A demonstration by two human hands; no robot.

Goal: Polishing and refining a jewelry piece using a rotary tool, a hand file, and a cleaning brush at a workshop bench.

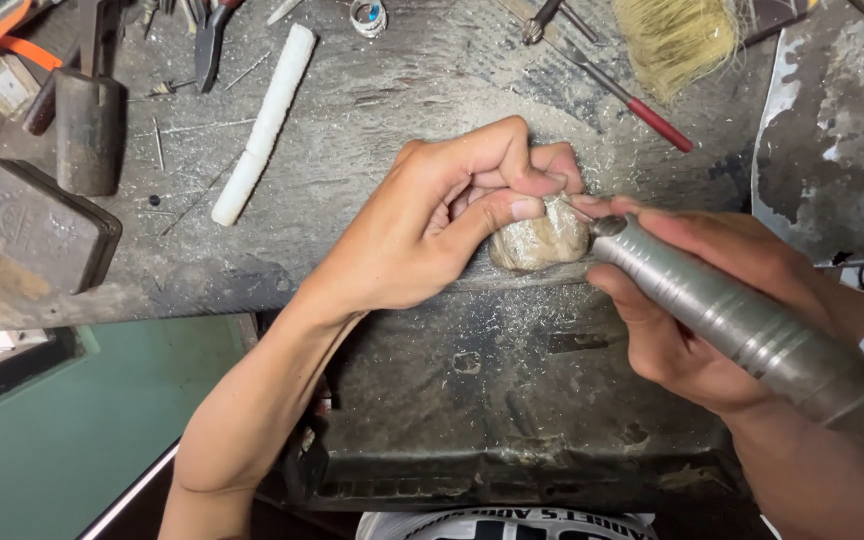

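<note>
Two hands (432, 225), one rotary tool (742, 320), one brush (677, 40)

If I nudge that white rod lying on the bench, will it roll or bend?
The white rod looks round and lies free on the dusty bench, so it would probably roll sideways. Its rough, chalky surface suggests it is stiff and possibly brittle. It seems light for its length.

My left hand (432, 225) reaches in from lower left, forearm bare, fingers (512, 208) curled and pinched tight near the worktop's front edge. My right hand (712, 300) comes from the right, fingers wrapped closed.
</note>
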